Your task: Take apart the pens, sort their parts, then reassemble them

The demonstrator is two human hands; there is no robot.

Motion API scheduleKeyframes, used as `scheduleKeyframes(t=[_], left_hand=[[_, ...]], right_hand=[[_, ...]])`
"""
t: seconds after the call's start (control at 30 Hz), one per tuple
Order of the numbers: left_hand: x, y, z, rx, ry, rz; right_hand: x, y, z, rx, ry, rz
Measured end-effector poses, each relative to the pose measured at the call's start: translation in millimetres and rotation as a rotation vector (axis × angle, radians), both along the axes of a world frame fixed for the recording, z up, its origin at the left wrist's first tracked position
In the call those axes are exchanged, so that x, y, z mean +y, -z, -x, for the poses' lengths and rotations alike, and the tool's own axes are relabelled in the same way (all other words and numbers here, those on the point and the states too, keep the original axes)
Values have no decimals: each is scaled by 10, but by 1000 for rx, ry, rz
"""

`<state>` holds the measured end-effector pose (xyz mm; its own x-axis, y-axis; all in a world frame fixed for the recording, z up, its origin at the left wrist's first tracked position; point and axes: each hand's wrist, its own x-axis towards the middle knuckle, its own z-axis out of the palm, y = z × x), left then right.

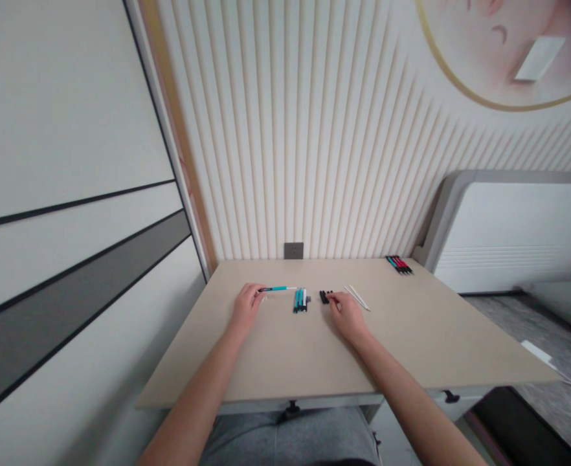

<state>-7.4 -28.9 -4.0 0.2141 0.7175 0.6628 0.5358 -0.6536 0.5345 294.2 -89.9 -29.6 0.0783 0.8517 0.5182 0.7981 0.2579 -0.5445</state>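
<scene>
My left hand (249, 301) is closed on the black end of a blue pen (278, 288). A thin white length sticks out of the pen's right end. Between my hands, several blue, white and black pen barrels (300, 301) lie side by side, with small dark bits (309, 299) touching their right side. My right hand (344, 309) rests on the table, its fingertips pinched at a short black pen part. More short black pen parts (323, 297) lie at those fingertips, partly hidden. White refill sticks (358, 298) lie just beyond my right hand.
Several red, blue and black pens (399, 265) lie at the far right corner of the beige table (290, 362). A dark wall socket (294, 250) sits behind the table. A white cabinet wall (72, 291) stands left, a bed headboard (509, 226) right.
</scene>
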Motion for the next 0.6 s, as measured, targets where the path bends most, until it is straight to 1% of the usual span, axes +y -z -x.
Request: scheduleKeyframes(t=[0.1, 0.2, 0.37, 0.43, 0.5, 0.6], left_hand=[[-16, -20, 2, -15, -21, -11], [-32, -24, -12, -20, -18, -3], [-44, 6, -45, 27, 54, 34], [-41, 24, -56, 53, 88, 39], [-36, 37, -64, 75, 111, 39], [-34, 44, -70, 94, 127, 39]], right_hand=[[1, -2, -26, -28, 43, 6], [10, 5, -93, -65, 120, 22], [-4, 2, -289, -124, 350, 51], [-18, -6, -352, -142, 413, 73], [-32, -15, -373, -165, 424, 101], [-37, -22, -331, -202, 377, 116]])
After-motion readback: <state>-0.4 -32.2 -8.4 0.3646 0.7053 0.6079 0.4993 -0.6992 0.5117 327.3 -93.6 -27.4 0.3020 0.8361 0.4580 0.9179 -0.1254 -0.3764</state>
